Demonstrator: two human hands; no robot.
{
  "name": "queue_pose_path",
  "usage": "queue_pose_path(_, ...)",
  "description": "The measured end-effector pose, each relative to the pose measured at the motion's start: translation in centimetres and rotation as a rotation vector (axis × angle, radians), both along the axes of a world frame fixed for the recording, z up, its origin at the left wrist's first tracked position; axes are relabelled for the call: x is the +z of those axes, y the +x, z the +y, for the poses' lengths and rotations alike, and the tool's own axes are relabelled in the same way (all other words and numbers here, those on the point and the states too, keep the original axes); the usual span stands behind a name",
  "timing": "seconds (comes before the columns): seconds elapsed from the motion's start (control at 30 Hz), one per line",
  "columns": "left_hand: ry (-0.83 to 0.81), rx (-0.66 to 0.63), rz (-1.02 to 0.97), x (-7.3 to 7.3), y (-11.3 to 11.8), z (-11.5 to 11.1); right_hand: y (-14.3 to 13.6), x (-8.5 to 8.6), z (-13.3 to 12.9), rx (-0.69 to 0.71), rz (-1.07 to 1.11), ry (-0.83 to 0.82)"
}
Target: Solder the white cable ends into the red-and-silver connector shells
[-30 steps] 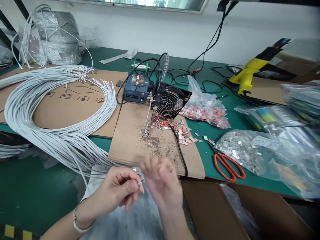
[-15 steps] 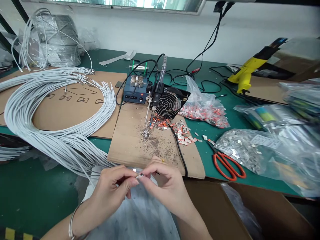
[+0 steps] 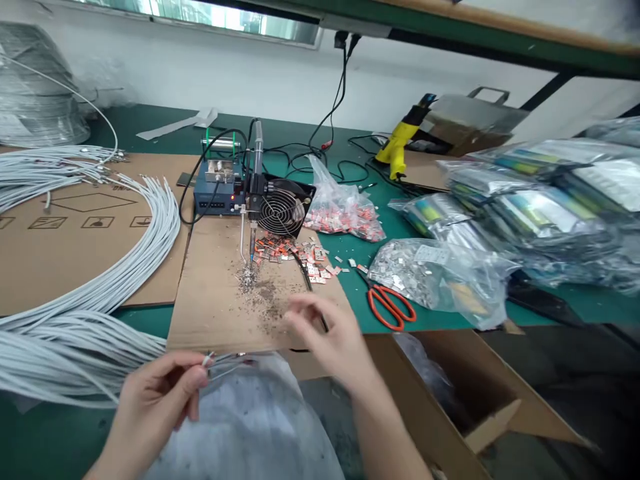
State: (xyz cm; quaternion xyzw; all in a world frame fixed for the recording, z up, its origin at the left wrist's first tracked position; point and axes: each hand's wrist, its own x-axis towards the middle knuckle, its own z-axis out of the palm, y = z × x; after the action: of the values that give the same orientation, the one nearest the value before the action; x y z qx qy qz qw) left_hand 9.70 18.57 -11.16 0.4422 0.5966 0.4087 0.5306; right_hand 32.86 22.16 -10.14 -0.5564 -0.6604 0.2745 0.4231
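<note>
Thumb and forefinger of my left hand [image 3: 163, 393] pinch the end of a thin white cable [image 3: 207, 360], its tip poking out past the fingers. Above the near edge of the cardboard sheet [image 3: 210, 313], my right hand [image 3: 327, 333] is held with thumb and fingers apart, and I see nothing in it. Beyond it lies a heap of small orange-and-white connectors [image 3: 315, 257]. A soldering iron [image 3: 256, 180] stands clamped upright in front of a small black fan [image 3: 281, 210], its tip over a patch of solder bits [image 3: 247, 277].
A bundle of white cables [image 3: 100, 287] fills the left side. A blue soldering station [image 3: 217, 190] stands behind. Orange-handled scissors [image 3: 393, 307], a bag of metal parts [image 3: 405, 270], a bag of connectors [image 3: 343, 217] and a yellow heat gun [image 3: 400, 143] lie right. An open carton [image 3: 465, 380] sits below the edge.
My right hand has left the cable end and moved up and right, its fingers parting. My left hand keeps hold of the cable. The view has turned to the right.
</note>
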Motion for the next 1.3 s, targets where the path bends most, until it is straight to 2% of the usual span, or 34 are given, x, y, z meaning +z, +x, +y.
queue_pose_path(0.07, -0.008, -0.002, 0.041, -0.2, -1.0, 0.6, 4.1, 0.4, 2.2, -0.227, -0.404, 0.009)
queue_pose_path(0.1, -0.009, -0.004, 0.055, -0.2, -1.4, 0.9, 5.9, 0.4, 3.4, -0.255, -0.477, -0.012)
queue_pose_path(0.17, -0.001, 0.004, 0.077, 0.0, -1.7, 1.5, 8.5, 0.4, 5.4, -0.237, -0.561, -0.058)
queue_pose_path(0.23, 0.005, 0.016, 0.09, 0.3, -1.5, 2.2, 9.7, 0.2, 6.9, -0.179, -0.608, -0.106)
queue_pose_path(0.37, 0.002, -0.049, 0.111, 0.8, -1.0, 3.6, 10.0, 0.0, 8.0, -0.079, -0.673, -0.171)
queue_pose_path(0.57, 0.065, -0.375, 0.217, 0.9, -1.5, 6.5, 10.3, 1.0, 9.0, 0.075, -0.714, -0.214)
queue_pose_path(0.7, 0.078, -0.377, 0.307, 1.8, -1.6, 9.6, 10.5, 1.8, 9.5, 0.097, -0.715, -0.216)
queue_pose_path(0.77, 0.065, -0.426, 0.33, 2.3, -1.4, 11.4, 10.4, 2.1, 9.3, 0.075, -0.714, -0.199)
queue_pose_path(0.83, 0.034, -0.52, 0.347, 2.6, -1.0, 13.0, 9.9, 2.1, 8.8, 0.086, -0.603, -0.175)
queue_pose_path(0.9, -0.009, -0.611, 0.328, 2.6, -0.4, 14.3, 8.9, 2.1, 8.3, 0.148, -0.349, -0.18)
queue_pose_path(0.97, -0.056, -0.684, 0.253, 2.4, 0.3, 15.2, 7.4, 2.0, 7.8, 0.231, -0.064, -0.226)
queue_pose_path(1.03, -0.092, -0.741, 0.17, 2.0, 1.0, 15.8, 5.5, 1.8, 7.6, 0.313, 0.117, -0.313)
queue_pose_path(1.13, -0.114, -0.785, 0.098, 1.6, 1.7, 16.0, 2.7, 1.5, 7.7, 0.382, 0.234, -0.417)
queue_pose_path(1.3, -0.042, -0.786, 0.096, 1.6, 2.1, 15.5, 0.1, 0.1, 8.8, 0.331, 0.432, -0.622)
